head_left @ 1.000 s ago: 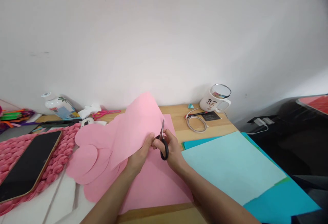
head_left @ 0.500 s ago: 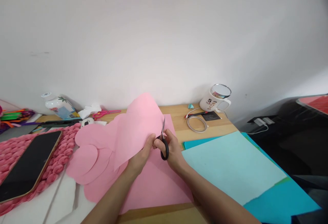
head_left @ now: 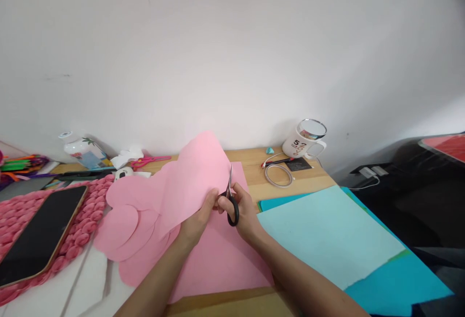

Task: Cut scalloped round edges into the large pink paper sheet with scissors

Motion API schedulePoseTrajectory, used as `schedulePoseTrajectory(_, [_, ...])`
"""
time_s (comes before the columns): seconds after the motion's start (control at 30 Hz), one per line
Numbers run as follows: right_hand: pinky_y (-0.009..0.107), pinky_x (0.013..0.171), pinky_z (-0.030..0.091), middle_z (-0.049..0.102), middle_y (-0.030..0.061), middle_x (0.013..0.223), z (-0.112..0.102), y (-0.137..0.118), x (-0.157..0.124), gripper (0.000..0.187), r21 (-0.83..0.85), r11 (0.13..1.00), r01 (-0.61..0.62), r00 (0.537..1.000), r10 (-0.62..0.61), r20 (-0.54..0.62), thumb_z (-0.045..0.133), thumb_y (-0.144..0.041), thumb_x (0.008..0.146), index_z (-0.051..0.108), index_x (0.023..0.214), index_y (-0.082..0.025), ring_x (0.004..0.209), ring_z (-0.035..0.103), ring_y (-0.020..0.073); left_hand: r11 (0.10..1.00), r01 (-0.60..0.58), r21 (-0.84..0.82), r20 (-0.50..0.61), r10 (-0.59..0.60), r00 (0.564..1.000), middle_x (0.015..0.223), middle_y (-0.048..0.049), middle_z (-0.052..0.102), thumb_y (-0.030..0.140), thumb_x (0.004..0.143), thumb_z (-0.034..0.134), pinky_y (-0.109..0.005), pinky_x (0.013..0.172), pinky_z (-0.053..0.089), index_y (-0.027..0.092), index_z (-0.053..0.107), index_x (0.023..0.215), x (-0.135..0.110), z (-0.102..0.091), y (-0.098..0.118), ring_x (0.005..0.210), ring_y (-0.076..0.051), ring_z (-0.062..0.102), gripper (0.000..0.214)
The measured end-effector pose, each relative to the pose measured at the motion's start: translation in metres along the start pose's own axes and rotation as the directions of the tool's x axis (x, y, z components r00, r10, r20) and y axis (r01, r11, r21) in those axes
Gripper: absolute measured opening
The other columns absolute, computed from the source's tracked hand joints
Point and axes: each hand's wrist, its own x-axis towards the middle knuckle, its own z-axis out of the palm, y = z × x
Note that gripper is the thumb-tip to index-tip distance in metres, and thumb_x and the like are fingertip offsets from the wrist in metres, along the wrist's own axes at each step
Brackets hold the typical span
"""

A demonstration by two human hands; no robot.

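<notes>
Left hand (head_left: pixel 199 218) pinches a raised pink sheet (head_left: pixel 196 174); right hand (head_left: pixel 245 211) grips black-handled scissors (head_left: pixel 236 215); at two o'clock from them, a white mug (head_left: pixel 300 143)

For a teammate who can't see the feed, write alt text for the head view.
The right hand holds black-handled scissors at the edge of a raised pink sheet held in the left hand. Rounded pink pieces lie left, pale blue paper right, white mug behind.
</notes>
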Motion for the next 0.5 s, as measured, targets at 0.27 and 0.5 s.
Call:
schedulePoseTrajectory(0.27, [0.024, 0.047, 0.042, 0.048, -0.0068, 0.051, 0.0012, 0.0046, -0.0022, 0.022, 0.001, 0.999, -0.049, 0.999, 0.049, 0.01, 0.066, -0.029, 0.069, 0.047, 0.075, -0.02, 0.048, 0.047, 0.0106, 1.0, 0.01, 0.0, -0.141, -0.01, 0.99, 0.041, 0.0009, 0.056, 0.042, 0.078, 0.051, -0.024, 0.051, 0.051, 0.022, 0.053, 0.041, -0.0001, 0.0026, -0.001, 0.049, -0.015, 0.058, 0.042])
schedulePoseTrajectory(0.5, [0.024, 0.049, 0.038, 0.05, -0.0066, 0.054, 0.0027, 0.0099, -0.0045, 0.026, -0.019, 1.0, -0.013, 0.999, 0.014, 0.035, 0.066, -0.031, 0.068, 0.044, 0.077, -0.021, 0.049, 0.045, 0.0102, 0.993, 0.119, -0.022, -0.141, -0.121, 0.983, 0.045, 0.0005, 0.06, 0.042, 0.072, 0.06, -0.026, 0.056, 0.053, 0.02, 0.061, 0.048, 0.0003, 0.0019, -0.0064, 0.05, -0.017, 0.061, 0.032])
